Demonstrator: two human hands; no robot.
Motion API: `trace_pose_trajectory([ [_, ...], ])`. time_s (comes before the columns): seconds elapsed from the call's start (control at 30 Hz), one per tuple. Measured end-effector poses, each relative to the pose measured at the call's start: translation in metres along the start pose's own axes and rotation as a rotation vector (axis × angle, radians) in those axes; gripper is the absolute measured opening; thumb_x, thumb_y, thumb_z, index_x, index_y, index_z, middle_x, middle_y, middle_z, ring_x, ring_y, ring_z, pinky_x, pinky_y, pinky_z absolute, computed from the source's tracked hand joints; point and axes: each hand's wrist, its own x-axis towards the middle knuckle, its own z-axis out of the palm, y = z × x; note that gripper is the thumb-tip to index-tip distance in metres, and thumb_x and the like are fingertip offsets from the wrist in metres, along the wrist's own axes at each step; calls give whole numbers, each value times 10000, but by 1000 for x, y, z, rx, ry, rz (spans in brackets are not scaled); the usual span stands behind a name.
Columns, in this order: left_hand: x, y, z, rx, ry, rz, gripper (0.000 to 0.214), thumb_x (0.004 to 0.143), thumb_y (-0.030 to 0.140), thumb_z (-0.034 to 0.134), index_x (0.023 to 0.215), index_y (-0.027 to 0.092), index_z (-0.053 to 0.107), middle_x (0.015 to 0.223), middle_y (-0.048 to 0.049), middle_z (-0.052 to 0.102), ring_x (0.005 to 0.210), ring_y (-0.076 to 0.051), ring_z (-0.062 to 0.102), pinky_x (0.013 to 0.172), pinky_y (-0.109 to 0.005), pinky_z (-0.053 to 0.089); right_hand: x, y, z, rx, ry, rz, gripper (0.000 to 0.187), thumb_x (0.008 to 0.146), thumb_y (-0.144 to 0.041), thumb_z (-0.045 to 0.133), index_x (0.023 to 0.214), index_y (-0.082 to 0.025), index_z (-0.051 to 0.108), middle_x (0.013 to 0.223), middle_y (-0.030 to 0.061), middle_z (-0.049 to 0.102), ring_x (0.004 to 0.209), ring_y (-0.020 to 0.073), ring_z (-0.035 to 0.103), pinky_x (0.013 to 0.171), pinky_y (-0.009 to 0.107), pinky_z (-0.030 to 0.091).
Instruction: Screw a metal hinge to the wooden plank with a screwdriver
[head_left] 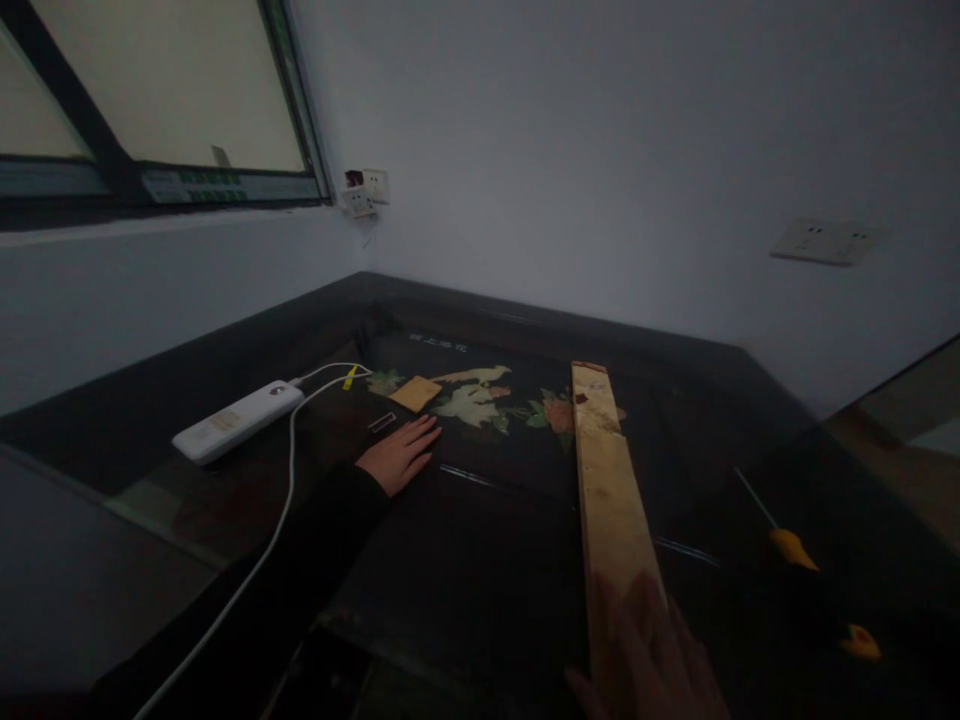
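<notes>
My left hand (400, 455) lies flat on the dark tabletop (480, 540), fingers stretched out and holding nothing. Just beyond its fingertips is a small tan square piece (416, 393), with a small thin rectangular outline (382, 422) near it. A long wooden board (611, 480) runs away from me on the right, its far end rough and chipped. At its near end, my right hand (660, 660) grips the board, thumb on the left side and fingers over the top; this hand is dim and partly blurred.
A white power strip (240, 420) sits at left, its white cable (291, 470) trailing toward me. To the right lie a screwdriver (793, 550) with a yellow handle and a yellow-and-black tool (861, 642), partly lost in shadow. Walls and a window (210, 90) border the table.
</notes>
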Motion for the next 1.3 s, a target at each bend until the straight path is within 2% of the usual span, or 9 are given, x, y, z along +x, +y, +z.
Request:
trace_pose_trajectory([
  [0.17, -1, 0, -2, 8, -31, -9, 476, 903, 349, 415, 1339, 175, 494, 1457, -89, 415, 1381, -232, 325, 1134, -420, 274, 24, -26, -19, 108, -48, -15, 620, 781, -491, 551, 1369, -311, 475, 1503, 114, 326, 1309, 413, 384, 978, 539, 442],
  [0.27, -1, -3, 1, 4, -3, 13, 480, 903, 363, 416, 1336, 173, 497, 1444, -95, 435, 1370, -246, 345, 1126, -432, 289, 42, -51, -38, 143, -122, 53, 604, 778, -378, 562, 1371, -300, 474, 1528, 106, 274, 1348, 401, 324, 1027, 534, 386],
  [0.4, -1, -10, 7, 23, 26, 47, 474, 912, 362, 401, 1344, 186, 488, 1439, -94, 443, 1363, -254, 356, 1120, -444, 303, 70, -89, -57, 215, -215, 24, 636, 773, -304, 556, 1397, -274, 436, 1553, 115, 202, 1385, 399, 238, 1066, 494, 336],
  [0.63, 0, -15, 10, 83, 18, 33, 463, 914, 356, 397, 1324, 166, 497, 1431, -107, 451, 1354, -241, 366, 1104, -440, 342, 121, -136, -51, 310, -193, -76, 683, 801, -425, 560, 1428, -220, 382, 1523, 179, 252, 1386, 412, 208, 1088, 505, 229],
  [0.87, 2, -6, -3, 49, 56, 69, 411, 904, 313, 417, 1269, 165, 536, 1376, -122, 507, 1295, -236, 444, 1073, -442, 389, 159, -167, -43, 344, -85, -94, 659, 810, -441, 551, 1409, -199, 420, 1514, 189, 268, 1356, 419, 252, 1068, 489, 221],
  [1.03, 3, 1, -7, 67, 132, 62, 371, 889, 289, 427, 1204, 165, 578, 1284, -121, 577, 1218, -237, 512, 1046, -442, 417, 180, -180, -34, 360, -58, -103, 676, 801, -455, 566, 1403, -184, 425, 1496, 205, 297, 1346, 409, 279, 1057, 489, 231],
  [1.13, 3, 1, -7, 94, 193, 83, 352, 891, 275, 416, 1176, 166, 594, 1250, -120, 594, 1182, -231, 537, 1027, -425, 434, 189, -182, -32, 383, -59, -115, 716, 814, -565, 516, 1413, -189, 406, 1502, 210, 283, 1370, 410, 241, 1070, 510, 206],
  [1.23, 1, 1, -7, 123, 259, 128, 339, 899, 267, 408, 1159, 171, 603, 1222, -118, 607, 1154, -228, 554, 1006, -411, 451, 192, -160, -39, 435, -118, -136, 795, 801, -670, 456, 1440, -208, 355, 1507, 205, 277, 1380, 422, 223, 1071, 529, 216],
  [1.3, 0, 3, -8, 141, 275, 158, 325, 894, 261, 422, 1150, 187, 608, 1212, -108, 612, 1141, -229, 561, 991, -410, 462, 191, -123, -49, 448, -112, -131, 773, 823, -664, 423, 1446, -213, 341, 1497, 188, 310, 1378, 393, 256, 1063, 522, 252],
])
